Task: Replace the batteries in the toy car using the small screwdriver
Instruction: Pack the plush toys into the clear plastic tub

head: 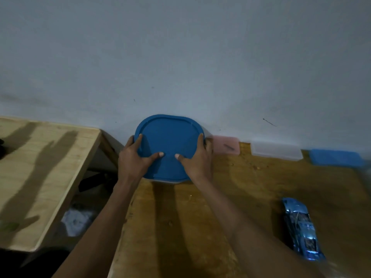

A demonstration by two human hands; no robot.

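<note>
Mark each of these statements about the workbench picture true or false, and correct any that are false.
1. Both hands grip the blue lid. True: the left hand and right hand hold the blue lid at its sides, thumbs on top.
2. The toy car lies between the hands. False: the toy car lies apart on the wooden table, to the right.
3. A pink box sits against the wall. True: the pink box is right of the lid.
4. A hand holds a screwdriver. False: both hands hold only the lid.
</note>
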